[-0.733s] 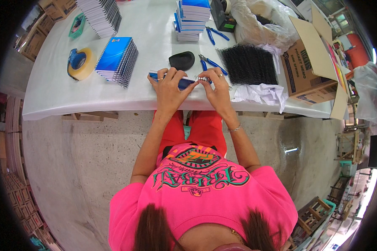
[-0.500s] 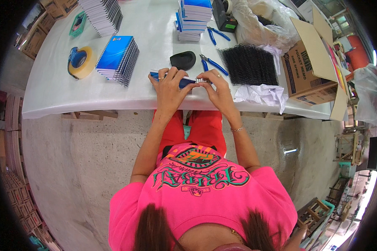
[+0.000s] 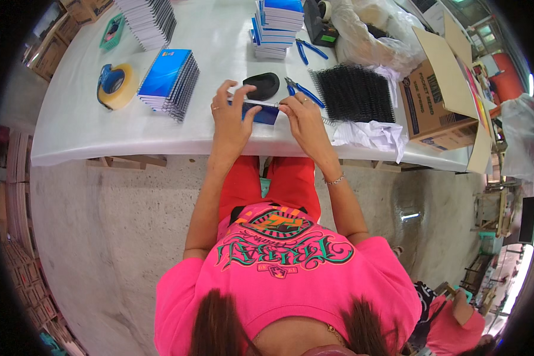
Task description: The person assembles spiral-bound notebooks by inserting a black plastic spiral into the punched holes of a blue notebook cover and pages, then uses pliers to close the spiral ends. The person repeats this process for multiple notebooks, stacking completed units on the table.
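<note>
A small blue-covered notebook (image 3: pixel 262 114) is near the table's front edge, between my two hands. My left hand (image 3: pixel 232 121) is at its left part, fingers raised and apart, with the thumb against the cover. At the notebook's right end, the fingertips of my right hand (image 3: pixel 304 118) are pinched together on a spiral coil, mostly hidden by the hand. Just beyond the notebook lies a black rounded pad (image 3: pixel 261 86). Blue-handled cutting pliers (image 3: pixel 305 92) rest beside it, close to my right fingertips.
Black spiral coils (image 3: pixel 353 94) lie on the right, with crumpled white paper (image 3: pixel 371 136) before them and an open cardboard box (image 3: pixel 436 107) beside them. Stacked notebooks (image 3: pixel 169 77) and a tape roll (image 3: pixel 117 86) are on the left. More pliers (image 3: pixel 308 50) lie farther back.
My left fingers have lifted and spread from the notebook, showing more of its blue cover. The coil seen at the right fingertips is now mostly covered. A person in pink has appeared at lower right.
</note>
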A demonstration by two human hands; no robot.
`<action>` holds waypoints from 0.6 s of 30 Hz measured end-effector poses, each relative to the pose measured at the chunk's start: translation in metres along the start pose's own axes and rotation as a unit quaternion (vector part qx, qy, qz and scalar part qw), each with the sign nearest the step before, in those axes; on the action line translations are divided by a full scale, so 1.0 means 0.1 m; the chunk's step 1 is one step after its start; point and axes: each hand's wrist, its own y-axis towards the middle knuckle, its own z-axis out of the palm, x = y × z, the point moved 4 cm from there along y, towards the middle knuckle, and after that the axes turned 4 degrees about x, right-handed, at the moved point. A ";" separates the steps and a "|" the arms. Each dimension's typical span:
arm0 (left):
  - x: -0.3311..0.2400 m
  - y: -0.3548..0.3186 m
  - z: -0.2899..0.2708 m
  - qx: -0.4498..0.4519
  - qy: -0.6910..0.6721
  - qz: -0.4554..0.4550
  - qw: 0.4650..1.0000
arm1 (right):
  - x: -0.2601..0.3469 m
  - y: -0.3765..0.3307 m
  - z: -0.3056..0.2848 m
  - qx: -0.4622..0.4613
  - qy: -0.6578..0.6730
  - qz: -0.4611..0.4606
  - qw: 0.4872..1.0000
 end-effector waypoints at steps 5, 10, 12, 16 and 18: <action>0.07 -0.08 -0.06 -0.108 -0.021 -0.004 0.994 | -0.07 0.03 0.07 0.054 0.062 -0.011 0.997; 0.34 -0.18 -0.04 0.025 -0.109 -0.062 0.992 | -0.28 0.24 0.05 0.167 0.148 -0.018 0.975; 0.37 -0.19 -0.09 0.029 -0.126 -0.065 0.989 | -0.26 0.40 0.09 0.142 0.155 0.058 0.976; 0.40 -0.15 -0.22 0.019 -0.127 -0.043 0.991 | -0.47 0.61 0.47 0.147 0.041 -0.088 0.984; 0.42 -0.12 -0.29 0.021 -0.115 -0.026 0.993 | -0.51 0.58 0.51 0.142 0.014 -0.078 0.987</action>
